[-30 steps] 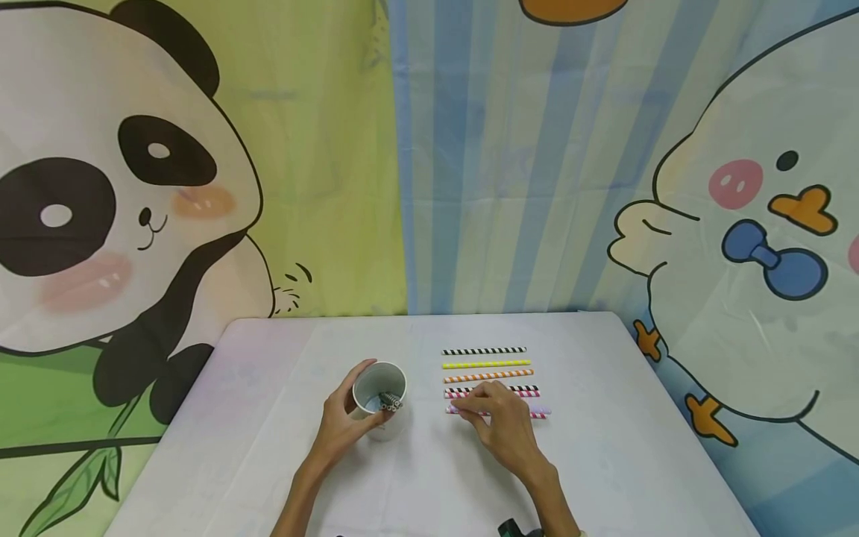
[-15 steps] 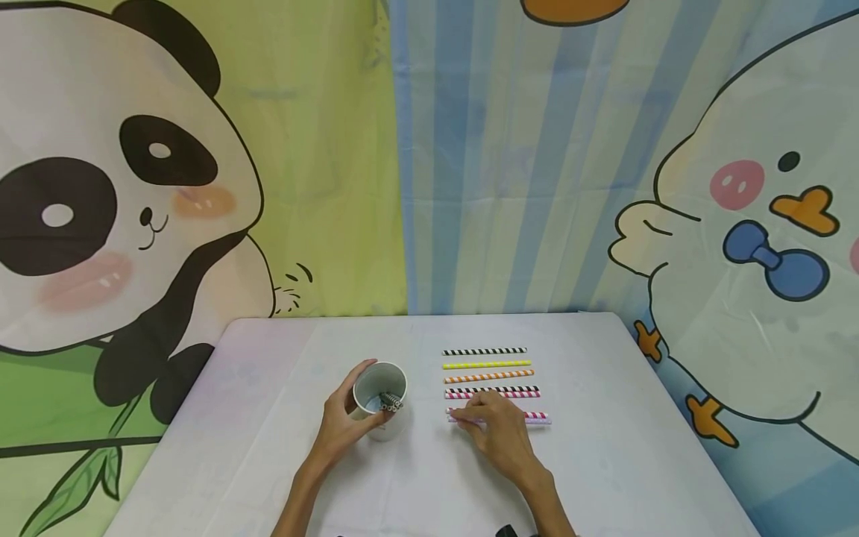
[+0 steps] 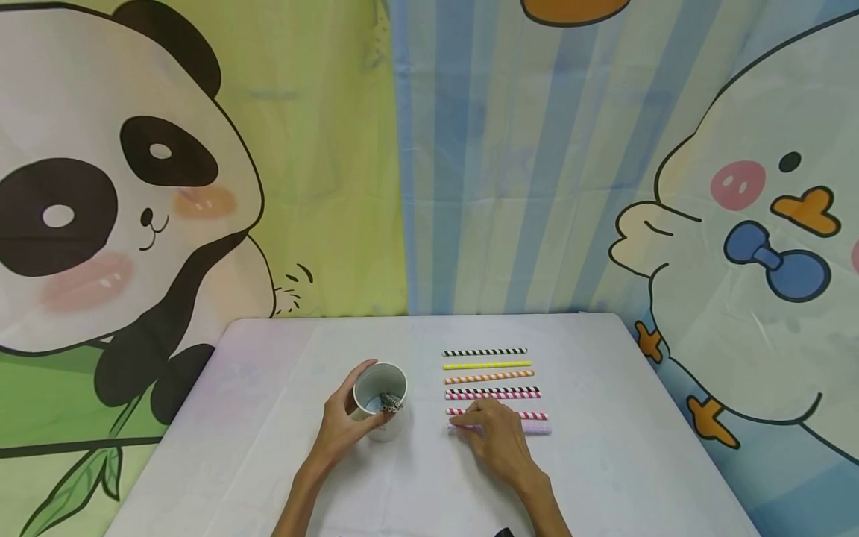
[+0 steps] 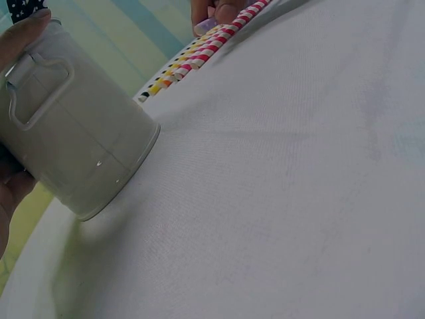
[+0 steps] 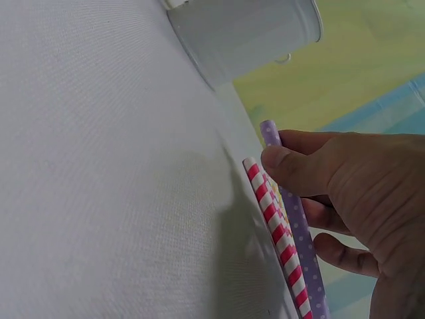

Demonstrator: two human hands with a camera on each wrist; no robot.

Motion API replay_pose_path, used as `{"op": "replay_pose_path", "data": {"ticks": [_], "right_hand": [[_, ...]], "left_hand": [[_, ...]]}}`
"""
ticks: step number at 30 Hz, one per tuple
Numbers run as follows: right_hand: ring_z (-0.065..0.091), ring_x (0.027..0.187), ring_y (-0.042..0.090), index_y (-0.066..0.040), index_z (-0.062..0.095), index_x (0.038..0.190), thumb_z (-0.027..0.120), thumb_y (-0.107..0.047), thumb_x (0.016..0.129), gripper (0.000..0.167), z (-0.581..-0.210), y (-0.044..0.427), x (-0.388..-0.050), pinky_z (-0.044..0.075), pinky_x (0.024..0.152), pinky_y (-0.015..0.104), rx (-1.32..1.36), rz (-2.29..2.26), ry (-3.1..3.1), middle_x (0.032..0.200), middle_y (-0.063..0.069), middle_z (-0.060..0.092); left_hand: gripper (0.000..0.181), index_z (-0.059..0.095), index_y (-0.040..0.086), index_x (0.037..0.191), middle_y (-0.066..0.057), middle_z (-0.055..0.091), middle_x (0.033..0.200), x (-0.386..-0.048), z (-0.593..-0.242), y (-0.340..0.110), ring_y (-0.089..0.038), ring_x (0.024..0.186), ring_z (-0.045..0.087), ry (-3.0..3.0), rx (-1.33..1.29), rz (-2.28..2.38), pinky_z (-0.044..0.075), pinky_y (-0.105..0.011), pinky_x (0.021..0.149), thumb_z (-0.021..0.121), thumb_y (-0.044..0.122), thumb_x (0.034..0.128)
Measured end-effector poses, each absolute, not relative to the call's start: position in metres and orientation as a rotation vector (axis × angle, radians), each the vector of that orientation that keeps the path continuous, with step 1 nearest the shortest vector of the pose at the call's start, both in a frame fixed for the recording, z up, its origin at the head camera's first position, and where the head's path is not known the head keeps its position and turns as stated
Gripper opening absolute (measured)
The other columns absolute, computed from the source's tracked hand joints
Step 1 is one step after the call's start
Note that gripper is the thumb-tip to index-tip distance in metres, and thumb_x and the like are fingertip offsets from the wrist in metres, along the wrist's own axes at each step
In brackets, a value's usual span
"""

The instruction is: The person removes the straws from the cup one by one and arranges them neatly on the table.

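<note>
My left hand [image 3: 338, 424] holds a white metal pail [image 4: 93, 139] with a small wire handle on its side, fingers and thumb around its wall. Inside the pail, near the rim, lie several dark patterned straws [image 3: 390, 401]; in the left wrist view a black end with white marks shows above it. With thumb and fingertips, my right hand [image 5: 362, 186] pinches a purple straw with white dots [image 5: 302, 232]. It lies along the near side of a red-and-white striped straw [image 5: 279, 236]. The fingers hide part of both straws in the head view.
Farther back on the white table [image 3: 268, 447] lie a black-and-white striped straw [image 3: 485, 351], a yellow one [image 3: 486, 365], an orange one [image 3: 488, 377], and a black-striped one [image 3: 493, 390] close to a pink-striped one [image 3: 493, 396]. Printed cloths hang behind.
My right hand has brought the purple straw toward me, from the far side of the red-striped straw to its near side. The left hand and pail have stayed still.
</note>
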State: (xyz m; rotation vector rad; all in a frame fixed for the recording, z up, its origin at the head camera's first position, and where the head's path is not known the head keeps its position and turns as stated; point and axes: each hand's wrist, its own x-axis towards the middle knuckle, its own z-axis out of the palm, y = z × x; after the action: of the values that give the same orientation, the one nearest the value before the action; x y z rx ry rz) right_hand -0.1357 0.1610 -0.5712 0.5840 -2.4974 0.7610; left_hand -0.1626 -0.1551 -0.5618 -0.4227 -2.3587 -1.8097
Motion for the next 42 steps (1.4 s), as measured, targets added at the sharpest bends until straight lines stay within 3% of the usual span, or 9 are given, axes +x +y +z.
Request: {"op": "replay_pose_path", "data": {"ticks": [9, 18, 25, 37, 42], "right_hand": [[0.061, 0.079, 0.003, -0.028, 0.090, 0.093, 0.101, -0.014, 0.073, 0.027, -0.578, 0.159, -0.138, 0.049, 0.069, 0.025, 0.598, 0.746, -2.478, 0.083, -0.018, 0.071], [0.058, 0.079, 0.002, -0.028, 0.090, 0.095, 0.101, -0.013, 0.073, 0.028, -0.583, 0.158, -0.140, 0.047, 0.070, 0.026, 0.609, 0.731, -2.499, 0.083, -0.017, 0.070], [0.053, 0.077, -0.001, -0.029, 0.090, 0.098, 0.099, -0.016, 0.076, 0.027, -0.585, 0.158, -0.143, 0.046, 0.071, 0.024, 0.617, 0.700, -2.556, 0.083, -0.018, 0.069], [0.051, 0.075, -0.001, -0.026, 0.090, 0.099, 0.099, -0.013, 0.074, 0.029, -0.583, 0.158, -0.145, 0.044, 0.070, 0.025, 0.624, 0.673, -2.571, 0.081, -0.016, 0.070], [0.051, 0.076, 0.001, -0.026, 0.090, 0.100, 0.099, -0.015, 0.076, 0.028, -0.582, 0.158, -0.146, 0.045, 0.070, 0.027, 0.629, 0.659, -2.600, 0.082, -0.015, 0.070]], "left_hand": [[0.097, 0.049, 0.031, 0.163, -0.007, 0.065, 0.154, -0.162, -0.562, -0.155, -0.044, 0.137, 0.064, -2.352, -0.428, -1.821, 0.057, -0.045, 0.113, 0.099, 0.017, 0.0814], [0.094, 0.049, 0.023, 0.164, -0.015, 0.064, 0.153, -0.163, -0.563, -0.156, -0.043, 0.135, 0.065, -2.339, -0.463, -1.790, 0.058, -0.038, 0.111, 0.097, 0.016, 0.0835], [0.094, 0.049, 0.024, 0.163, -0.013, 0.064, 0.154, -0.162, -0.564, -0.157, -0.040, 0.135, 0.065, -2.326, -0.466, -1.794, 0.058, -0.036, 0.111, 0.097, 0.017, 0.0834], [0.096, 0.049, 0.029, 0.163, -0.007, 0.065, 0.153, -0.163, -0.564, -0.156, -0.041, 0.138, 0.064, -2.346, -0.426, -1.824, 0.057, -0.049, 0.113, 0.099, 0.017, 0.0814], [0.096, 0.049, 0.027, 0.163, -0.010, 0.065, 0.153, -0.163, -0.564, -0.156, -0.043, 0.137, 0.064, -2.343, -0.436, -1.821, 0.057, -0.042, 0.113, 0.098, 0.017, 0.0820]]}}
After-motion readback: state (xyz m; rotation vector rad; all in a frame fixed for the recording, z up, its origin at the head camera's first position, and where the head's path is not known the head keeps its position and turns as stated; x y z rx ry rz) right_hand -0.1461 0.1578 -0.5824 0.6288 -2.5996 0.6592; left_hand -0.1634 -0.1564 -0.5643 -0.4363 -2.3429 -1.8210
